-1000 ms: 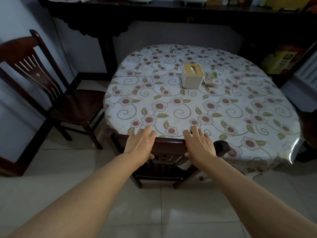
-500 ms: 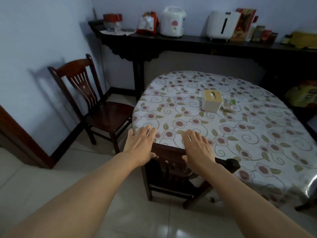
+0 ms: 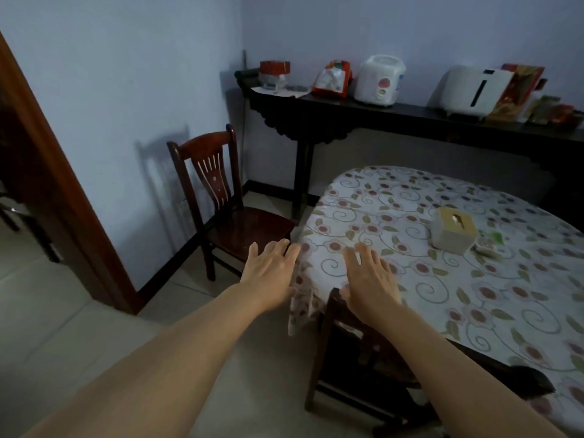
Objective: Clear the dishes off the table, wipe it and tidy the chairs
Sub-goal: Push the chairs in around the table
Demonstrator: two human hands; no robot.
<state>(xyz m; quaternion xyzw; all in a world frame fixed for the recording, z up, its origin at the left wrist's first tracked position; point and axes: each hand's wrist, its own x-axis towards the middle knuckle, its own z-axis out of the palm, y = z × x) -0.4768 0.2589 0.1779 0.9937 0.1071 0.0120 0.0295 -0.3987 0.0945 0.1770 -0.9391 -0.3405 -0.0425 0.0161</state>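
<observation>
Hiding most of the tucked-in chair (image 3: 357, 352), the table (image 3: 448, 279) and its flowered cloth leave only the dark top rail and legs showing; whether the right hand (image 3: 369, 279) touches that rail is hard to tell; its grip is spread flat, fingers straight, holding nothing; the left hand (image 3: 271, 273) hovers equally open, beside the cloth's hanging edge; a tissue box (image 3: 453, 230) stands on the table, a blurred small packet (image 3: 488, 248) just beside it; a second chair (image 3: 227, 203) sits against the wall, apart from the table; a dark sideboard (image 3: 410, 121) carries appliances behind.
</observation>
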